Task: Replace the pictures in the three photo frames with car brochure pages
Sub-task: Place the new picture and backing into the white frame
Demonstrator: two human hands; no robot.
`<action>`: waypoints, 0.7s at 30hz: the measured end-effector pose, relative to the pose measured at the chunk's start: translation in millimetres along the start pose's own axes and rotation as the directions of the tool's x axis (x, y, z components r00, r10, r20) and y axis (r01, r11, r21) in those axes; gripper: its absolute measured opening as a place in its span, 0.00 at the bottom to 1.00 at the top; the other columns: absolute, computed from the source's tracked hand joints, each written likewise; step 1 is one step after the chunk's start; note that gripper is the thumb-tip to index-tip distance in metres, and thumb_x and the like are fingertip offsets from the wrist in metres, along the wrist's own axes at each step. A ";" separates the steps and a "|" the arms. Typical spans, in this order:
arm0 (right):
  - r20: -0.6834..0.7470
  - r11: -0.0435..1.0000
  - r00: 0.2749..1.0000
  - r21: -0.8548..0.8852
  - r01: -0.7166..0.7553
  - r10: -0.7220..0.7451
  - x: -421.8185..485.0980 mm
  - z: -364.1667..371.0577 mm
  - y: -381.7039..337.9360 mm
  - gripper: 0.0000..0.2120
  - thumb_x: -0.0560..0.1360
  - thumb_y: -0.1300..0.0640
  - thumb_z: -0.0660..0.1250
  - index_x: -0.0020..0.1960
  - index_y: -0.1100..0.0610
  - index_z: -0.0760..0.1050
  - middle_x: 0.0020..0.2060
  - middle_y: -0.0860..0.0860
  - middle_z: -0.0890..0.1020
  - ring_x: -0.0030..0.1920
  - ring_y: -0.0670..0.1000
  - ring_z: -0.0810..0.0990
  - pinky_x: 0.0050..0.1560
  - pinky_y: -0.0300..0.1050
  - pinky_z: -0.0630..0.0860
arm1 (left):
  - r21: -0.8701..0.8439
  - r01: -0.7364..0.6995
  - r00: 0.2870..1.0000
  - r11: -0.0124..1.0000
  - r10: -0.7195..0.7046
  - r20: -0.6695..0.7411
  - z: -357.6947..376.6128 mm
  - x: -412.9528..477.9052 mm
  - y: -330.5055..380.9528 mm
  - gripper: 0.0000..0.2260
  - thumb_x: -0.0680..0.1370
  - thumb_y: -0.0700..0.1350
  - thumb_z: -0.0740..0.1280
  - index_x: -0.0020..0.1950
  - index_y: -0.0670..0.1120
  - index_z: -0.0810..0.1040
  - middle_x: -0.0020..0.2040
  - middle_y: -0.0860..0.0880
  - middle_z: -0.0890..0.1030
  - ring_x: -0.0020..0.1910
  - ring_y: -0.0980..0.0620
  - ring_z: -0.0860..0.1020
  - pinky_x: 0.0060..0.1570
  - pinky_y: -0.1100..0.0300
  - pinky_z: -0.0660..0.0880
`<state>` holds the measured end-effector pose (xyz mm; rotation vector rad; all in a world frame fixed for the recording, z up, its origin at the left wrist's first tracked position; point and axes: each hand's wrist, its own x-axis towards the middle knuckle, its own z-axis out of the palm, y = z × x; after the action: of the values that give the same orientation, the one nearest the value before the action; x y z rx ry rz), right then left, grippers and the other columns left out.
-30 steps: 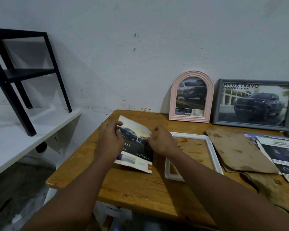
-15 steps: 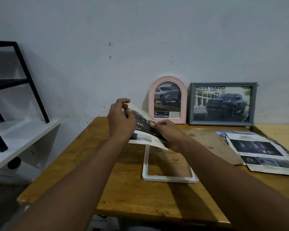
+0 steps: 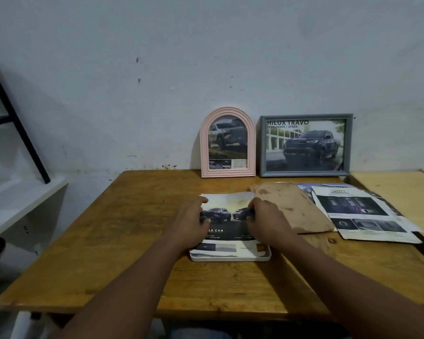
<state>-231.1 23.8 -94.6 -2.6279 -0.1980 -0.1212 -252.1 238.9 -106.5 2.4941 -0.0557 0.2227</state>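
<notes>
A car brochure page [image 3: 227, 228] with two dark trucks lies flat over a white photo frame [image 3: 230, 258] on the wooden table [image 3: 132, 228]; only the frame's near rim shows. My left hand [image 3: 194, 222] presses on the page's left side and my right hand [image 3: 264, 220] on its right side, fingers bent down onto the paper. A pink arched frame [image 3: 227, 142] and a grey rectangular frame [image 3: 306, 145] stand against the wall, each showing a car picture.
A brown backing board [image 3: 294, 206] lies right of my hands. More brochure pages [image 3: 362, 214] spread at the right. A second, paler table [image 3: 402, 196] adjoins at far right. A white shelf [image 3: 15, 204] with a black stand [image 3: 15, 123] sits at the left.
Both hands carried the brochure page from the table's left, lifted it over the white frame and laid it flat on the frame. The view swung left to face the frames.
</notes>
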 end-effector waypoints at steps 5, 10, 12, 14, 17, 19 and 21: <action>-0.047 0.989 0.997 -0.142 0.049 -0.056 -5.1 5.7 -2.8 0.18 0.76 0.52 0.67 0.64 0.55 0.71 0.59 0.56 0.73 0.57 0.55 0.71 0.54 0.51 0.77 | 0.026 -0.022 0.998 0.999 0.023 -0.055 1.6 2.4 0.9 0.14 0.80 0.44 0.69 0.66 0.49 0.77 0.57 0.51 0.80 0.52 0.55 0.78 0.51 0.54 0.81; -0.012 0.944 0.993 -0.314 0.104 -0.114 -5.1 8.2 -1.2 0.19 0.79 0.47 0.61 0.67 0.53 0.73 0.65 0.55 0.74 0.62 0.56 0.69 0.60 0.53 0.71 | 0.026 -0.075 0.992 0.997 0.077 -0.100 10.8 0.2 -6.0 0.16 0.79 0.46 0.70 0.67 0.49 0.77 0.61 0.52 0.76 0.56 0.55 0.76 0.54 0.58 0.78; 0.001 0.934 0.993 -0.341 0.112 -0.118 -4.4 7.7 -0.8 0.19 0.79 0.47 0.61 0.68 0.53 0.72 0.66 0.54 0.74 0.64 0.56 0.68 0.61 0.55 0.68 | 0.033 -0.079 0.991 0.996 0.082 -0.110 16.2 -1.9 -8.7 0.18 0.79 0.46 0.69 0.70 0.49 0.75 0.64 0.52 0.73 0.57 0.57 0.73 0.54 0.61 0.74; 0.007 0.931 0.993 -0.347 0.115 -0.120 -3.4 6.5 -0.7 0.19 0.79 0.48 0.62 0.68 0.52 0.71 0.66 0.53 0.74 0.65 0.56 0.67 0.62 0.56 0.66 | 0.034 -0.088 0.990 0.996 0.091 -0.112 19.6 -3.9 -10.7 0.20 0.79 0.46 0.68 0.71 0.49 0.74 0.66 0.52 0.72 0.56 0.58 0.71 0.53 0.63 0.70; 0.011 0.937 0.991 -0.327 0.126 -0.130 -2.8 7.2 0.0 0.18 0.79 0.48 0.61 0.68 0.52 0.71 0.66 0.52 0.74 0.66 0.56 0.67 0.62 0.57 0.65 | 0.052 -0.102 0.987 0.993 0.108 -0.116 21.8 -5.6 -13.4 0.19 0.80 0.47 0.67 0.71 0.48 0.74 0.65 0.53 0.73 0.56 0.58 0.72 0.54 0.63 0.71; -0.028 0.955 0.993 -0.277 0.106 -0.119 -1.6 7.1 2.0 0.18 0.80 0.47 0.59 0.69 0.51 0.70 0.67 0.52 0.73 0.66 0.55 0.66 0.63 0.57 0.65 | 0.062 -0.103 0.987 0.993 0.110 -0.116 22.8 -5.5 -14.0 0.18 0.81 0.48 0.65 0.71 0.48 0.74 0.64 0.53 0.73 0.58 0.56 0.74 0.57 0.58 0.75; -0.088 0.966 0.993 -0.250 0.057 -0.081 1.3 2.1 6.7 0.20 0.80 0.46 0.59 0.71 0.50 0.68 0.68 0.53 0.71 0.67 0.56 0.66 0.64 0.58 0.65 | 0.074 -0.101 0.987 0.992 0.110 -0.121 23.4 -4.3 -13.7 0.18 0.82 0.48 0.64 0.71 0.49 0.73 0.65 0.53 0.73 0.59 0.54 0.74 0.58 0.54 0.77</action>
<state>-228.6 19.2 -99.5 -2.8551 -0.2558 -0.3166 -251.6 235.9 -133.8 2.5413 -0.1302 0.4316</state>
